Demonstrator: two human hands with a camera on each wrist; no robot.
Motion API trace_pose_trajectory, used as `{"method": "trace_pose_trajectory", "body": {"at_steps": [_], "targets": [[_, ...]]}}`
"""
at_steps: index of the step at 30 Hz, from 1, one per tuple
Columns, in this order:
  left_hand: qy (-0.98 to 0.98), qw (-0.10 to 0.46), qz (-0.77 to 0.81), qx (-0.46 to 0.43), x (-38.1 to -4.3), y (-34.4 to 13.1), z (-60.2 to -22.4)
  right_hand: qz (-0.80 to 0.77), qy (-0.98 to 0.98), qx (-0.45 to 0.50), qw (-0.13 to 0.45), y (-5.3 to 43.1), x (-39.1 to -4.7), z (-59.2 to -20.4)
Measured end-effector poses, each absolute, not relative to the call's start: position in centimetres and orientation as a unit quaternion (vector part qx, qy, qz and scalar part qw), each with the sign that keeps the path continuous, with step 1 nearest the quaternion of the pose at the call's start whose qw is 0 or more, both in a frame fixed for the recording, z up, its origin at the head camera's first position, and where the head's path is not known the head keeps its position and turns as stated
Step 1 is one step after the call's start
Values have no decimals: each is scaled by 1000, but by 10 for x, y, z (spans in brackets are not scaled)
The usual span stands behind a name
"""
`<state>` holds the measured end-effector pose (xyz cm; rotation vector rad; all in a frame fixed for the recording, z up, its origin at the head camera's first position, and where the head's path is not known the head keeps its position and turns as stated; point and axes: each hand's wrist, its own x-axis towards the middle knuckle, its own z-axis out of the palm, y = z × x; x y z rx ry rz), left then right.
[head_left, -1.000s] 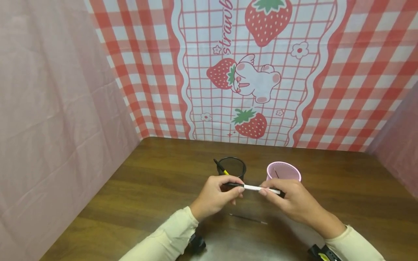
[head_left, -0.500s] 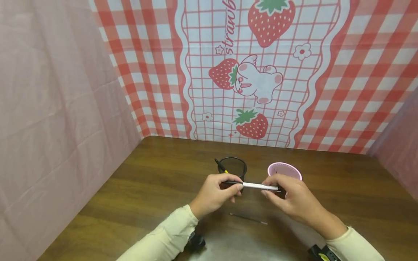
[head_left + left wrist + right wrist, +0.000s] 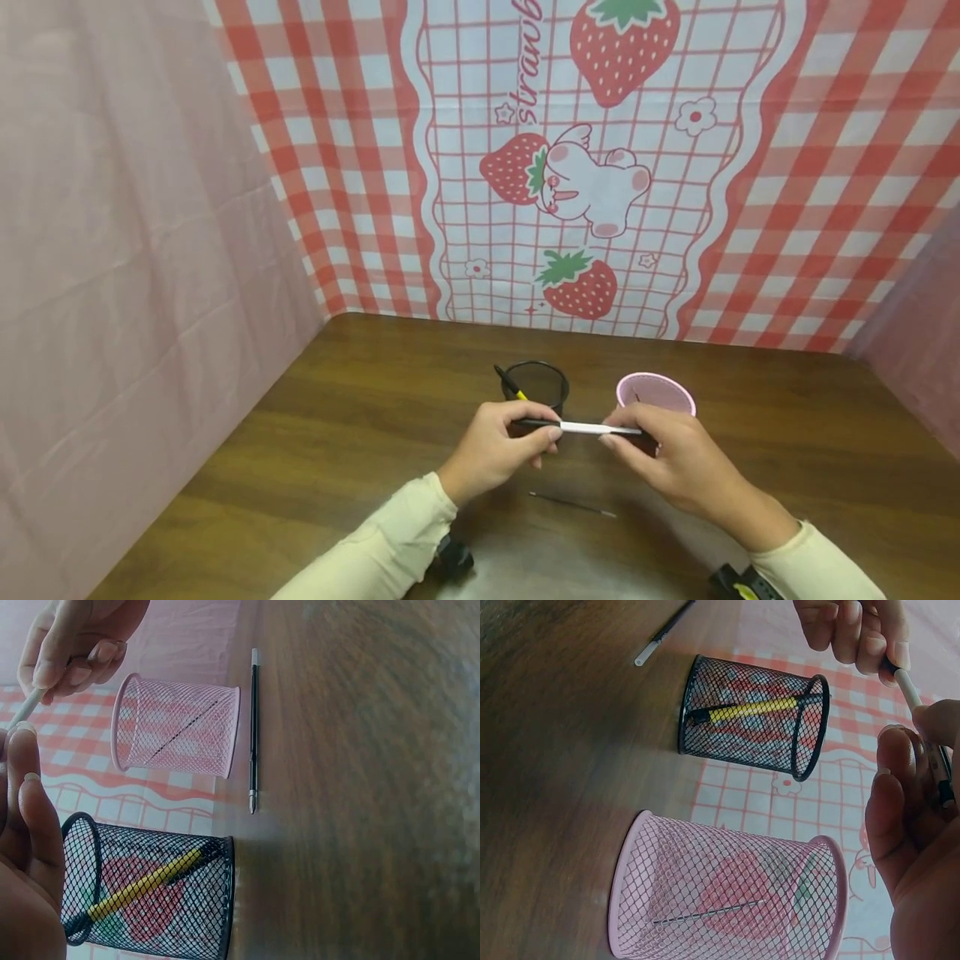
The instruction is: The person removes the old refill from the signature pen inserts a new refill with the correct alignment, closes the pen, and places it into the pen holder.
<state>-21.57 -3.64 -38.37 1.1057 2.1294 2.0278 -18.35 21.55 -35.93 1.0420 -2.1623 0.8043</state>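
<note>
A white and black pen [image 3: 583, 428] is held level above the table between both hands. My left hand [image 3: 495, 446] pinches its black end between thumb and fingers. Toward the other end, my right hand [image 3: 678, 458] pinches the white barrel, and the clip end lies partly inside the palm in the right wrist view. Below the hands, a thin dark pen refill [image 3: 253, 727] with a pale end and a metal tip lies on the table. The fingers cover both ends of the pen in part.
Behind the left hand stands a black mesh cup [image 3: 754, 739] holding a yellow and black pen [image 3: 754, 709]. A pink mesh cup [image 3: 727, 859] with a thin dark refill [image 3: 709, 912] inside stands behind the right hand. A checked strawberry cloth [image 3: 577, 183] hangs behind the brown table [image 3: 360, 392].
The pen's right end has come up slightly, and the right fingertips have shifted a little along it. The left hand keeps its pinch. The refill and cups stay in place.
</note>
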Motion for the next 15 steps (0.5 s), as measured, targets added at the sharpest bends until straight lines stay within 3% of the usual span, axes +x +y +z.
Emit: {"method": "trace_pose_trajectory", "body": {"at_steps": [15], "targets": [[674,-7,641,367,-215,-37,-384,308,-830,381,267,217,-181,-359]]}}
